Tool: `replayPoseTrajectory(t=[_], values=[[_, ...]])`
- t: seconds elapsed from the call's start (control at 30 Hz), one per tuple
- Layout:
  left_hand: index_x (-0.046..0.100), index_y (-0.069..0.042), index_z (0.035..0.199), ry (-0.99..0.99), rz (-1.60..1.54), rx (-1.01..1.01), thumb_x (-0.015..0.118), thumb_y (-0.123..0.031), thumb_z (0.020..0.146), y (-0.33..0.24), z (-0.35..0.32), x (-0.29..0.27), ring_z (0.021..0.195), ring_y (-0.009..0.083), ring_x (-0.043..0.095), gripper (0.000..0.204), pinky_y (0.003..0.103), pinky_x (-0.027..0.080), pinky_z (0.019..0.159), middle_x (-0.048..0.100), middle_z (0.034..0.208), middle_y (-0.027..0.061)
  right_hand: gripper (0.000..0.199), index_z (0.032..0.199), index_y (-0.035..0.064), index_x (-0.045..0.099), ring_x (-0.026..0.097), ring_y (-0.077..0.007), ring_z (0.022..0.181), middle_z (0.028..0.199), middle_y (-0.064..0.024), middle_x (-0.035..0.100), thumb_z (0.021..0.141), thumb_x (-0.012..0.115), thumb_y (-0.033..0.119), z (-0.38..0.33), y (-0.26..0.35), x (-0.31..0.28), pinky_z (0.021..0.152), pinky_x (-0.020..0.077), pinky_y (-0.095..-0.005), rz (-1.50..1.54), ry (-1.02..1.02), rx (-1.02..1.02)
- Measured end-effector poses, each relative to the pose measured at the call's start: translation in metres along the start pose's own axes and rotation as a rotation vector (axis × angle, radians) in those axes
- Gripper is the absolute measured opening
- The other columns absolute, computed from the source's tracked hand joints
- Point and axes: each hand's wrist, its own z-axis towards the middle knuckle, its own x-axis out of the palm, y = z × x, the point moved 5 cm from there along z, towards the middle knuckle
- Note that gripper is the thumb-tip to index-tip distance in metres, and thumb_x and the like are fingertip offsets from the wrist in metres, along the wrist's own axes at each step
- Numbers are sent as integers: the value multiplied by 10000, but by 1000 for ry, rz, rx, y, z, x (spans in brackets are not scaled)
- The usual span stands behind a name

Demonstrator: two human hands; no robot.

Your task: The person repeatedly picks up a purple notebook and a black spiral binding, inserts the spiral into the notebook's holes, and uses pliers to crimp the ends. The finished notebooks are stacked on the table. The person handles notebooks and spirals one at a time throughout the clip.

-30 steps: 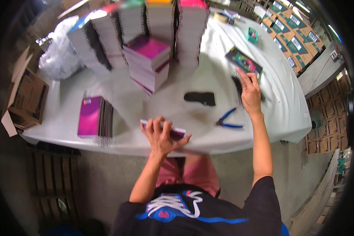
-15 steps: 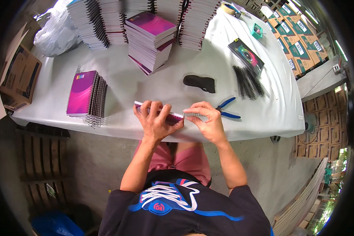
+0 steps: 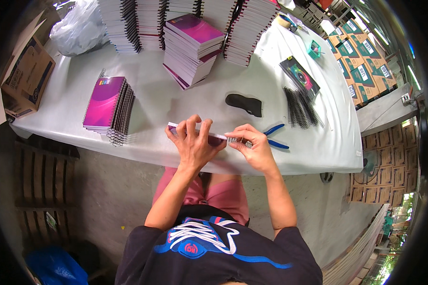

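Left hand (image 3: 193,145) clamped flat over a purple notebook (image 3: 195,134) at centre frame, near the white table's (image 3: 152,152) front edge. Right hand (image 3: 252,147) just beside it, pinching a black spiral coil (image 3: 237,139) against the notebook's end. Left of centre, finished spiral notebooks (image 3: 107,105) stacked up. Right of the hands, blue-handled pliers (image 3: 275,137), loose black coils (image 3: 302,108) further right.

cardboard box (image 3: 21,78) | white bag (image 3: 78,31) | black pad, perhaps (image 3: 244,104) | blue pliers (image 3: 276,137)
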Motion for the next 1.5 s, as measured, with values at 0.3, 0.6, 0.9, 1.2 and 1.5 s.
replayPoseTrajectory(t=[0.3,0.6,0.9,1.2,1.5], values=[[573,-197,1028,83,41,27,785,-596,471,2,7,8,978,271,418,717,550,282,894,478,1003,8,403,1223,109,587,540,-113,714,855,-53,598,832,655,46,7,2,-3,585,461,-263,-48,160,317],[588,-160,1029,63,-153,46,796,-573,487,9,8,-3,1041,308,403,713,540,293,946,487,979,45,356,1215,87,556,563,-134,726,852,-79,579,863,595,52,-4,7,-12,634,481,-290,-297,12,-200],[614,-159,891,140,-191,127,775,-557,512,1,16,-5,1028,266,421,572,576,281,930,500,951,11,372,1237,115,554,595,-197,871,986,-100,626,865,559,104,51,-12,-36,762,470,-307,-759,-54,-230],[526,-110,703,65,-248,145,792,-575,497,10,16,1,963,282,397,574,425,326,857,489,1028,63,170,890,25,696,655,-212,744,843,-117,695,725,664,54,67,-67,-55,696,515,-293,199,-25,58],[512,-100,666,93,-260,141,799,-537,490,11,10,1,1048,316,380,551,453,322,891,474,1132,78,325,830,6,723,658,-187,786,841,-109,699,620,545,-167,35,-3,-20,755,511,-268,487,374,-183]])
